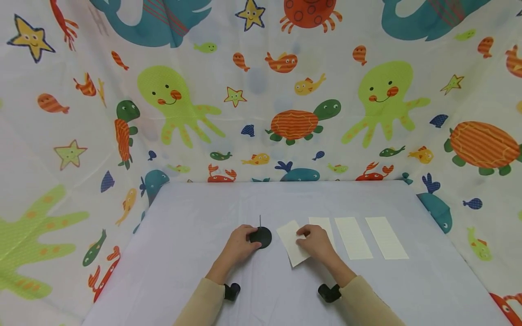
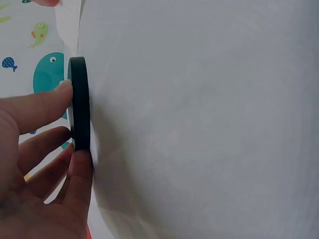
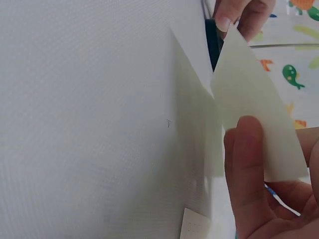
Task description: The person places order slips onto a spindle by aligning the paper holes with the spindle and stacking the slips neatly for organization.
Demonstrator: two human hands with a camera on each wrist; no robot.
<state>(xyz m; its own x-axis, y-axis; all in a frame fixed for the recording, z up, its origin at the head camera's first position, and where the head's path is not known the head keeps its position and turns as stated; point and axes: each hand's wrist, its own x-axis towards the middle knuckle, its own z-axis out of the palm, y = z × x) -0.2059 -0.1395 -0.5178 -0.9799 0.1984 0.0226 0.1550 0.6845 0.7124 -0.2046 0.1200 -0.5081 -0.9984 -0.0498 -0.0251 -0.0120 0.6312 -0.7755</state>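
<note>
A round black base with a thin upright metal rod, a paper spike (image 1: pixel 265 237), stands on the white table. My left hand (image 1: pixel 238 244) grips the left edge of this base; in the left wrist view the black base (image 2: pixel 80 104) is between thumb and fingers. To the right of it, my right hand (image 1: pixel 318 244) pinches a cream paper slip (image 1: pixel 291 242) by its right side. The right wrist view shows the slip (image 3: pixel 254 94) raised at a tilt, with the fingers of the right hand (image 3: pixel 249 194) against it. The rod is not visible in either wrist view.
Right of the held slip lie more cream slips on the table: one (image 1: pixel 319 221) partly behind my right hand, a second (image 1: pixel 354 237) and a third (image 1: pixel 387 237) farther right. A curtain (image 1: pixel 253 81) with sea animals hangs behind and beside the table (image 1: pixel 195 203).
</note>
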